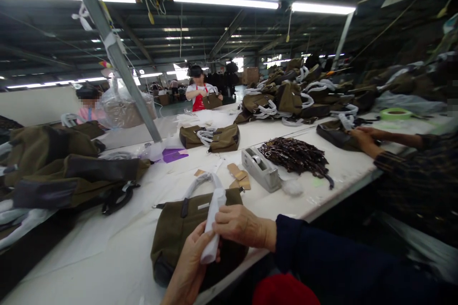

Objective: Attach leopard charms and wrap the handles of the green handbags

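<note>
An olive-green bag (171, 231) with dark trim lies at the table's near edge. One of its handles, wrapped in white paper (216, 205), is held between both hands. My left hand (195, 257) has its fingers round the lower part of the wrapped handle. Higher up, my right hand (239, 224) pinches the white wrapping from the right side. The other handle (203, 178), also covered in white, arches up behind. A grey tape dispenser (261, 171) stands beyond my right hand, beside a heap of dark straps (295, 155).
Olive bags (71, 171) pile up at the left, more (286, 97) at the back right. Another bag (223, 138) lies mid-table near brown card pieces (239, 175). A slanted metal post (121, 66) rises at left. A co-worker's hands (367, 138) hold a bag at right.
</note>
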Motion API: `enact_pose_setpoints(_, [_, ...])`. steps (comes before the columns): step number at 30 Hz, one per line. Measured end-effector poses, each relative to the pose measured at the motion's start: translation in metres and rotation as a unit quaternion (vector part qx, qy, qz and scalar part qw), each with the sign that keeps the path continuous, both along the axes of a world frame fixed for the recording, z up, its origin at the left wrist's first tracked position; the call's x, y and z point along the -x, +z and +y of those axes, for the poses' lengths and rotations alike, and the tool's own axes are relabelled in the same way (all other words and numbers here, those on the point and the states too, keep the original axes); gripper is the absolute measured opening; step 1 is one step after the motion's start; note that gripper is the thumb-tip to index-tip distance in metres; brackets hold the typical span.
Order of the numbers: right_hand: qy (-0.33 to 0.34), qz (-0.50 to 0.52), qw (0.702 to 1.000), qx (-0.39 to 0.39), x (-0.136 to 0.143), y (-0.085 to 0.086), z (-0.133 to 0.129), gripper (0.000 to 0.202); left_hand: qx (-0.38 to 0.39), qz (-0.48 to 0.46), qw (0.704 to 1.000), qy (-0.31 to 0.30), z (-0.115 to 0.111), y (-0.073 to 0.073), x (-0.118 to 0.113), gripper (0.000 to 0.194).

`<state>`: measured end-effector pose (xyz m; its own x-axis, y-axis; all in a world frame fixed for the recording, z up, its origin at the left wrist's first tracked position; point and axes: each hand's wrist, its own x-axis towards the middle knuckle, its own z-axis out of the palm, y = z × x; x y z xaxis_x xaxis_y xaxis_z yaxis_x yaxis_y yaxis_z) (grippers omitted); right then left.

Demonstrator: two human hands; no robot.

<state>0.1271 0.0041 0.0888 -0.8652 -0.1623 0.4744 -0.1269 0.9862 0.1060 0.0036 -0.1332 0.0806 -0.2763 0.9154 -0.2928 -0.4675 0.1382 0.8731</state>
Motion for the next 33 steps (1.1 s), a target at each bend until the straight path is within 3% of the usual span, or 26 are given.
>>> enact_pose_setpoints(4, [-0.045,-0.048,0.994,0.081,-0.016,-0.001,-0.002,0.013,0.041,0.048,0.998,0.001,-0.006,0.014,0.001,0.070])
enact_pose_setpoints(7, [-0.054,-0.086,0.976,0.193,-0.034,0.003,0.004,0.038,0.072,0.160,0.984,0.040,-0.022,0.024,0.011,0.077])
enact_pose_setpoints(9, [-0.076,-0.080,0.959,0.260,-0.042,0.005,0.014,0.044,0.071,0.262,0.958,0.091,-0.036,0.027,0.023,0.071])
enact_pose_setpoints(11, [-0.132,-0.043,0.943,0.303,-0.045,0.005,0.027,0.042,0.046,0.381,0.907,0.172,-0.050,0.026,0.040,0.058])
enact_pose_setpoints(12, [-0.166,-0.025,0.934,0.316,-0.044,0.004,0.035,0.039,0.033,0.447,0.867,0.217,-0.056,0.023,0.050,0.054])
enact_pose_setpoints(14, [-0.238,-0.012,0.909,0.342,-0.040,-0.003,0.047,0.035,0.032,0.555,0.780,0.287,-0.066,0.015,0.069,0.056])
enact_pose_setpoints(15, [-0.266,-0.025,0.894,0.359,-0.037,-0.008,0.052,0.036,0.052,0.572,0.764,0.293,-0.069,0.009,0.077,0.061])
enact_pose_setpoints(16, [-0.283,-0.044,0.880,0.380,-0.034,-0.014,0.055,0.040,0.077,0.560,0.775,0.282,-0.071,0.003,0.084,0.065])
enact_pose_setpoints(18, [-0.290,-0.073,0.859,0.417,-0.029,-0.026,0.057,0.049,0.112,0.484,0.835,0.238,-0.075,-0.010,0.090,0.068])
enact_pose_setpoints(20, [-0.282,-0.068,0.854,0.432,-0.027,-0.038,0.055,0.057,0.110,0.429,0.872,0.208,-0.078,-0.019,0.087,0.065])
enact_pose_setpoints(23, [-0.289,-0.053,0.857,0.423,-0.032,-0.045,0.052,0.057,0.093,0.418,0.870,0.244,-0.081,-0.023,0.070,0.061])
enact_pose_setpoints(30, [-0.279,-0.082,0.856,0.427,-0.056,-0.043,0.049,0.026,0.089,0.357,0.874,0.316,-0.082,-0.015,0.034,0.054])
enact_pose_setpoints(33, [-0.251,-0.065,0.852,0.454,-0.062,-0.047,0.049,0.024,0.079,0.344,0.872,0.340,-0.087,-0.025,0.019,0.054])
